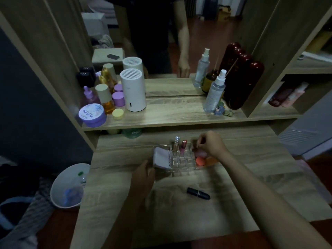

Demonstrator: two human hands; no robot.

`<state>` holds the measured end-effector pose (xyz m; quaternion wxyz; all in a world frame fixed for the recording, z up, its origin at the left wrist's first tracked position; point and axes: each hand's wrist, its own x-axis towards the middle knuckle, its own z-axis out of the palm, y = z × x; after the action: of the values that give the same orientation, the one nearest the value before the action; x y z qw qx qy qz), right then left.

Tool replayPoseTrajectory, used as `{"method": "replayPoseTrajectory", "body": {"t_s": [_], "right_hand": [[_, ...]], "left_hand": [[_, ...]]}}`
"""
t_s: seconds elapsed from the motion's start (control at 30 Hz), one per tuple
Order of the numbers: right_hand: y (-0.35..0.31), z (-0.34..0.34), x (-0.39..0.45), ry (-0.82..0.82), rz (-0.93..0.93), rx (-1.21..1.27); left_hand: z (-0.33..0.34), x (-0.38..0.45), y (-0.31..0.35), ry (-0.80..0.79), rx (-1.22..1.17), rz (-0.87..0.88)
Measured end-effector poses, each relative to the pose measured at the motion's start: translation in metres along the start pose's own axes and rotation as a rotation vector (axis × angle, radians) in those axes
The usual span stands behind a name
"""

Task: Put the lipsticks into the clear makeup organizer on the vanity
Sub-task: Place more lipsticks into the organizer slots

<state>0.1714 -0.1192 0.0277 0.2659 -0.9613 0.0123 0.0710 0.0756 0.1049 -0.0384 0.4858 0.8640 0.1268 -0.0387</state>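
Left hand [143,174], fingers curled, rests against left end of the clear acrylic compartmented organizer [181,161] near desk [251,186] rear edge. Right hand [210,142] pinched above its right rear slots; contents unclear. Black lipstick tube [198,193] lies mid-desk.

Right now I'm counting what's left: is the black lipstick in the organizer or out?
Out. The black lipstick lies capped on its side on the vanity, in front of the clear organizer, untouched.

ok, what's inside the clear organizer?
Clear organizer: white compact, two upright tubes, orange sponges. Right hand covers the back-right slots.
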Motion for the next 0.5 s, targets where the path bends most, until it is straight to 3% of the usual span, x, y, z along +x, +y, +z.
{"method": "replayPoseTrajectory", "body": {"t_s": [0.17,0.3,0.5], "right_hand": [[-0.006,0.004,0.007,0.069,-0.047,-0.004],[-0.012,0.006,0.008,0.008,-0.048,-0.049],[-0.017,0.015,0.012,-0.060,-0.053,-0.088]], "left_hand": [[0.008,-0.006,0.000,0.029,-0.065,0.006],[0.008,-0.007,-0.001,0.014,-0.077,-0.017],[-0.014,-0.010,-0.018,0.244,0.017,-0.059]]}}
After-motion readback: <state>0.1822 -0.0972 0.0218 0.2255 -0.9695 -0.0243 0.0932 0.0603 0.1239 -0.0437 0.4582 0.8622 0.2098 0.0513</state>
